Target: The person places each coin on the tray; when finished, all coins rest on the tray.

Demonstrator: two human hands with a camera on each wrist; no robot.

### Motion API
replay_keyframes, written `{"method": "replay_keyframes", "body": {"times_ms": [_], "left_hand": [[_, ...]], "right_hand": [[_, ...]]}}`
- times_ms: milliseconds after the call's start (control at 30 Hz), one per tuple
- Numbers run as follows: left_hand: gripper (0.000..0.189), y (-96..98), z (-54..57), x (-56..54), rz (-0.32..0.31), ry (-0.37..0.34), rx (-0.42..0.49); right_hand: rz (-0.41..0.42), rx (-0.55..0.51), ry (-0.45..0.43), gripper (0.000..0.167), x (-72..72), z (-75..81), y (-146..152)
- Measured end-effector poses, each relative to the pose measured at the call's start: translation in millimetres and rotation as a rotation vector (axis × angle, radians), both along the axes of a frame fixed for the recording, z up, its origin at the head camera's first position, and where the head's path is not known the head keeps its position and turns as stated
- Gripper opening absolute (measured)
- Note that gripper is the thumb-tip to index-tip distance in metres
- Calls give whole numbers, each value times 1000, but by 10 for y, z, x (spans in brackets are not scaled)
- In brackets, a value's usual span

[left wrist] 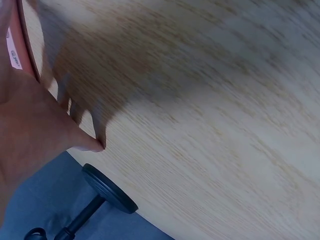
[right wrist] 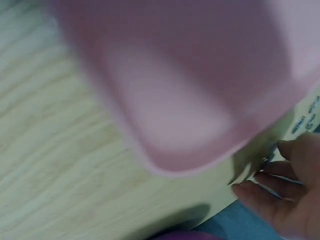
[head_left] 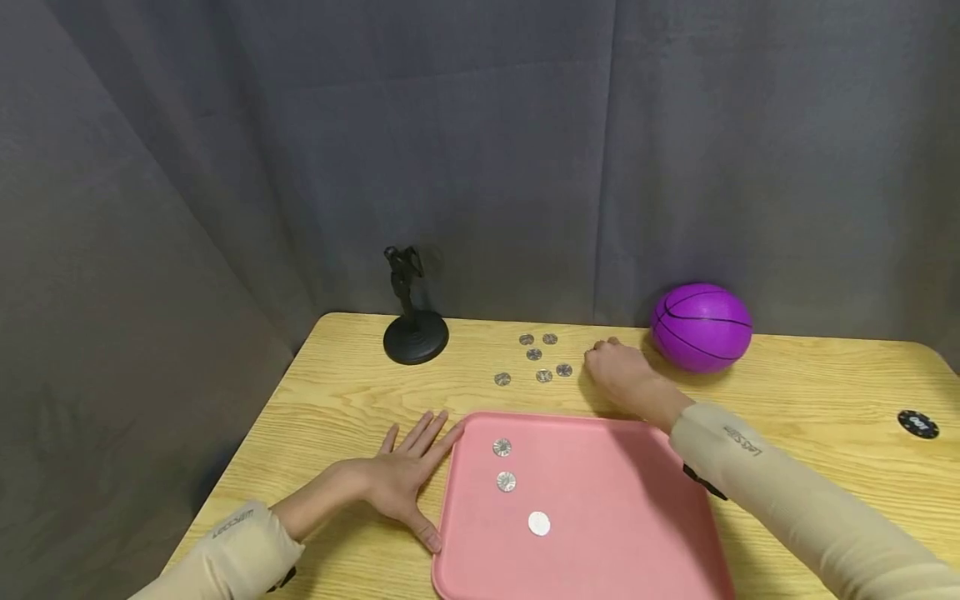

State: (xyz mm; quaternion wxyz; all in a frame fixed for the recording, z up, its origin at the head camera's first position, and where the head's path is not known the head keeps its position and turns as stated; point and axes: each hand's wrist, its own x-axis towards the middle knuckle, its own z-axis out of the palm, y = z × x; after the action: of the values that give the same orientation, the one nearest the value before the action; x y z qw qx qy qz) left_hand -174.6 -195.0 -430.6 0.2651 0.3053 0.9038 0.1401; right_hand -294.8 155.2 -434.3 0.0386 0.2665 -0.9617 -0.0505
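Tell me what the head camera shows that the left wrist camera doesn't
Only the head view shows the purple ball, six coins loose on the table, three coins on the pink tray, the right hand near the loose coins, and a black chip at the right edge. Only the left wrist view shows the wood grain close up under the left hand's fingertips. Both show the left hand flat on the table beside the tray, and the black stand.
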Motion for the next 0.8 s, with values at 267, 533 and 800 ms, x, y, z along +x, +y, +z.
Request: {"method": "replay_keyframes", "body": {"times_ms": [267, 533, 800], "left_hand": [[141, -23, -5, 0, -3, 0, 32], [138, 1, -1, 19, 6, 29, 3], [138, 8, 7, 34, 9, 39, 5]], "right_hand": [[-78, -256, 27, 12, -79, -30, 95], [-167, -266, -36, 10, -123, 5, 136], [-162, -199, -138, 11, -200, 76, 154]]}}
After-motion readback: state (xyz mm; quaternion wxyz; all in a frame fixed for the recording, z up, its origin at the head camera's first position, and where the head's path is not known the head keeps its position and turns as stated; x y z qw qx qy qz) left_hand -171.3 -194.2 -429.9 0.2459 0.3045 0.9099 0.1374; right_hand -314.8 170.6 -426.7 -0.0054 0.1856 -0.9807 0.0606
